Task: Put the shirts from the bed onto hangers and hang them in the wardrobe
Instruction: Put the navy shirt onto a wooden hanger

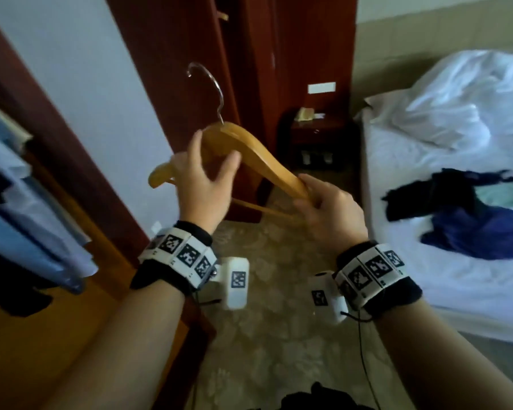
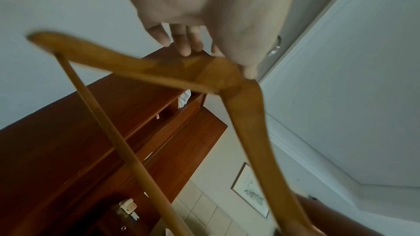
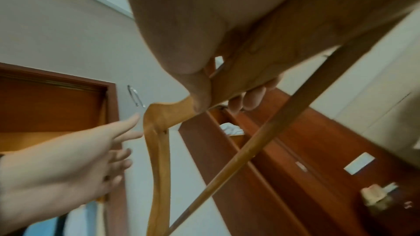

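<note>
A person stands between an open wardrobe (image 1: 18,179) at nine o'clock and a bed (image 1: 427,179) at three o'clock, holding an empty wooden hanger (image 1: 258,152) at chest height in the centre of the head view. Its metal hook (image 1: 211,84) points up toward twelve o'clock.

The right hand (image 1: 329,211) grips the hanger's right shoulder arm near its end, fingers and thumb wrapped round the wood. The left hand (image 1: 202,179) is open, with fingers spread and mostly straight, beside the hanger's neck. The left wrist view shows its fingertips (image 2: 184,47) at or just above the wood; whether they touch it I cannot tell because of blur.

The shirts are not yet on hangers. A dark navy garment (image 1: 468,229) and a pale green one (image 1: 504,196) lie crumpled together on the white sheet at three o'clock, well apart from both hands. Light blue shirts (image 1: 27,202) already hang in the wardrobe at nine o'clock.

Likely risks: the hanger is held by one end only, so it could swing or twist out of the right hand if the left does not close on it. The tangled pile could lift as one clump. The hook may snag fabric when threaded through a collar.
</note>
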{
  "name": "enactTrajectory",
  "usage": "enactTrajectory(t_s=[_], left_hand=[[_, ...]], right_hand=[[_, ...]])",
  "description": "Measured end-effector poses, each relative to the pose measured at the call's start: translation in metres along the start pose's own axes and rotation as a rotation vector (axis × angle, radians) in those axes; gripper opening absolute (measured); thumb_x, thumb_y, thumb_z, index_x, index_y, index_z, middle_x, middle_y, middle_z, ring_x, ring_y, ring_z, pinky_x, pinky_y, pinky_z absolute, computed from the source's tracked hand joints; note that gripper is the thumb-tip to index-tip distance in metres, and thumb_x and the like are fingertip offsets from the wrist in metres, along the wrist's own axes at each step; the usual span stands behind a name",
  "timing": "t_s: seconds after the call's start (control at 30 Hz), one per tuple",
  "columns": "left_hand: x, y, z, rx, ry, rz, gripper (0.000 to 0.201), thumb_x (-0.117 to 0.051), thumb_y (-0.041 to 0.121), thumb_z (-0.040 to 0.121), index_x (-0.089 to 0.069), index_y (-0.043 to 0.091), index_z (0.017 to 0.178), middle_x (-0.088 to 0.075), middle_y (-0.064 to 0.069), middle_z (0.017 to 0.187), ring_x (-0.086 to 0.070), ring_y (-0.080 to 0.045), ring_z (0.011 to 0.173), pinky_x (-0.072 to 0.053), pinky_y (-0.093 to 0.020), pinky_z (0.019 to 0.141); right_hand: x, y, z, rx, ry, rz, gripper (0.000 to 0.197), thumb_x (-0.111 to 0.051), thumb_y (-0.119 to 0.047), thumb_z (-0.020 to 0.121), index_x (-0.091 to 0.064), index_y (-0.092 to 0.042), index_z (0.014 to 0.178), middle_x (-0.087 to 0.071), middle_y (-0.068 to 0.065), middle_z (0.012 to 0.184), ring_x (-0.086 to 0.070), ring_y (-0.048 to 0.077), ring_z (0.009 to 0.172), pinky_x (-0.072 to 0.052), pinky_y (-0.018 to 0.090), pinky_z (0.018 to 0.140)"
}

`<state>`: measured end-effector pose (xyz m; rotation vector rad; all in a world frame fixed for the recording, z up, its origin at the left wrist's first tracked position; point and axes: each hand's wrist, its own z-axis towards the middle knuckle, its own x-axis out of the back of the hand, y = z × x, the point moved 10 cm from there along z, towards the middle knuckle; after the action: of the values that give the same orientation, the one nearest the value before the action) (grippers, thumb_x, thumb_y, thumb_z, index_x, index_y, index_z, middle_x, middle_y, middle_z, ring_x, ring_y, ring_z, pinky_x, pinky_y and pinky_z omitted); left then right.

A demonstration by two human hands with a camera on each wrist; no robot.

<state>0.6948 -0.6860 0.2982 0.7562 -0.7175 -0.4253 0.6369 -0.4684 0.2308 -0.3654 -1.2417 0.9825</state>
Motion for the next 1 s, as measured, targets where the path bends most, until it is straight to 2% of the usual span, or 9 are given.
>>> enactTrajectory(t_s=[0.07,0.17,0.23,0.3,0.5,0.63,0.77,0.9,1.0], left_hand=[[-0.015,0.001,0.009,-0.062,0.026,0.173,0.069,-0.048,0.058,0.087,-0.044,0.019,0.143,-0.039,-0.012,0.135,-0.041,-0.026,0.128,-0.036,-0.043,0.109],[-0.066,0.002,0.019,-0.135,-0.144,0.212,0.069,-0.038,0.062,0.091,-0.038,0.020,0.146,-0.045,-0.010,0.143,-0.042,-0.028,0.132,-0.031,-0.051,0.112],[-0.102,-0.001,0.021,-0.136,-0.251,0.194,0.060,-0.040,0.051,0.098,-0.031,0.022,0.149,-0.045,-0.006,0.144,-0.041,-0.024,0.134,-0.026,-0.038,0.114],[-0.131,0.002,0.023,-0.190,-0.288,0.192,0.054,-0.043,0.041,0.100,-0.035,0.017,0.148,-0.046,-0.010,0.139,-0.040,-0.025,0.131,-0.025,-0.027,0.104],[-0.224,0.003,0.048,-0.240,-0.338,0.229,0.059,-0.037,0.052,0.091,-0.053,0.014,0.133,-0.059,-0.014,0.120,-0.050,-0.035,0.114,-0.032,-0.046,0.099],[-0.291,0.019,0.066,-0.337,-0.374,0.183,0.063,-0.036,0.059,0.090,-0.059,0.012,0.125,-0.063,-0.016,0.108,-0.055,-0.038,0.103,-0.039,-0.047,0.089],[-0.366,0.038,0.070,-0.425,-0.477,0.173,0.067,-0.032,0.064,0.088,-0.060,0.016,0.126,-0.062,-0.012,0.105,-0.056,-0.035,0.101,-0.039,-0.046,0.087],[-0.435,0.065,0.064,-0.450,-0.570,0.125,0.068,-0.028,0.066,0.087,-0.059,0.020,0.125,-0.061,-0.009,0.105,-0.055,-0.032,0.102,-0.036,-0.043,0.088],[-0.492,0.090,0.054,-0.473,-0.704,0.071,0.070,-0.024,0.068,0.086,-0.055,0.022,0.129,-0.059,-0.007,0.108,-0.054,-0.029,0.103,-0.037,-0.044,0.092]], right_hand=[[0.025,0.038,-0.004,-0.051,0.047,-0.029,0.049,-0.058,-0.047,0.088,-0.043,-0.048,0.136,-0.058,-0.019,0.112,-0.057,0.011,0.105,-0.048,0.035,0.089],[0.053,0.079,-0.009,-0.091,0.103,-0.031,0.049,-0.064,-0.045,0.087,-0.048,-0.046,0.134,-0.060,-0.020,0.105,-0.058,0.010,0.101,-0.049,0.037,0.088],[0.065,0.099,-0.010,-0.103,0.123,0.006,0.050,-0.067,-0.038,0.086,-0.052,-0.042,0.133,-0.058,-0.021,0.099,-0.059,0.010,0.095,-0.050,0.037,0.084],[0.072,0.120,-0.006,-0.128,0.131,0.010,0.052,-0.068,-0.035,0.086,-0.052,-0.040,0.135,-0.060,-0.018,0.101,-0.061,0.011,0.093,-0.050,0.035,0.081],[0.080,0.190,0.035,-0.224,0.121,-0.035,0.057,-0.064,-0.028,0.090,-0.043,-0.032,0.144,-0.066,-0.001,0.110,-0.062,0.018,0.100,-0.050,0.036,0.087],[0.086,0.214,0.084,-0.257,0.131,-0.047,0.058,-0.057,-0.028,0.095,-0.034,-0.026,0.149,-0.064,0.002,0.112,-0.059,0.020,0.104,-0.044,0.032,0.090],[0.102,0.234,0.121,-0.288,0.198,-0.025,0.059,-0.054,-0.028,0.097,-0.029,-0.023,0.151,-0.059,0.008,0.128,-0.056,0.022,0.113,-0.042,0.030,0.093],[0.140,0.279,0.127,-0.323,0.342,0.019,0.059,-0.052,-0.039,0.092,-0.035,-0.027,0.147,-0.062,0.011,0.119,-0.060,0.022,0.095,-0.050,0.050,0.088],[0.176,0.319,0.123,-0.346,0.440,0.005,0.055,-0.054,-0.034,0.092,-0.041,-0.026,0.144,-0.060,0.005,0.124,-0.059,0.020,0.108,-0.048,0.047,0.094]])
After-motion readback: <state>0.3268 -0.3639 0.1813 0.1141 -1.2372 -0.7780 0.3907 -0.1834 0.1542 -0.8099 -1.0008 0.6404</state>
